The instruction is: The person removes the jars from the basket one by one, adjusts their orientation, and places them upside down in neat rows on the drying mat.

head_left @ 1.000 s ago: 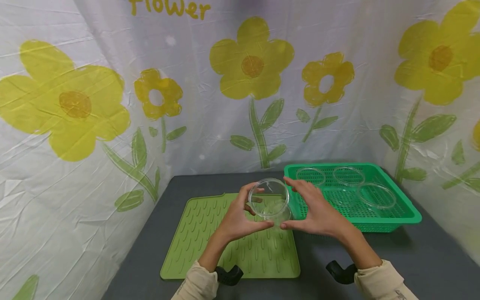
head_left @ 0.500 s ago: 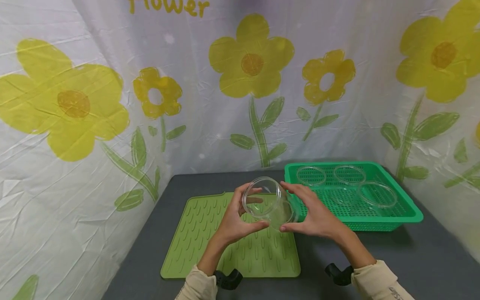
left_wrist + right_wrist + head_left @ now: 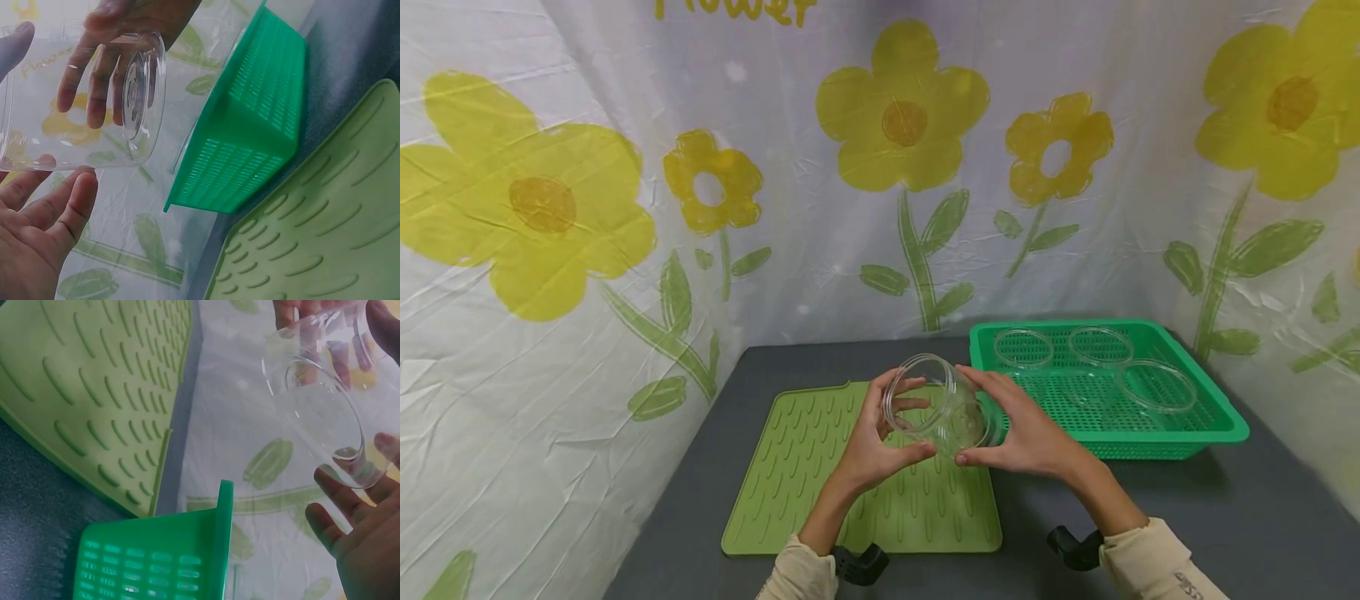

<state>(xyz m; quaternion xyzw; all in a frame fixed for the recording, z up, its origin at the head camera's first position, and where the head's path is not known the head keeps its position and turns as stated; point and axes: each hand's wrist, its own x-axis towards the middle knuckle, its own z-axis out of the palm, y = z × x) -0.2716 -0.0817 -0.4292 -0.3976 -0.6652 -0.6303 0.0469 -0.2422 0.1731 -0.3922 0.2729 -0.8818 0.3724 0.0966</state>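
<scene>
A clear jar (image 3: pixel 958 417) is held up over the green mat, tilted on its side with its open rim to the left and its base to the right. My left hand (image 3: pixel 872 437) grips it near the rim, thumb below and fingers behind. From the other side my right hand (image 3: pixel 1030 425) holds the base end between thumb and fingers. In the left wrist view, rings show on the base of the jar (image 3: pixel 144 94). Through the clear wall of the jar (image 3: pixel 319 412), fingers of the far hand show in the right wrist view.
Under the hands lies a green ridged mat (image 3: pixel 865 517) on a dark grey table (image 3: pixel 677 533). At the back right, a green perforated basket (image 3: pixel 1210 432) holds three clear round containers (image 3: pixel 1157 387). A flower-printed white curtain (image 3: pixel 805 275) hangs behind and at the sides.
The jar has turned in both hands, its rim swinging left and its side wall coming into sight. The hands have shifted slightly left.
</scene>
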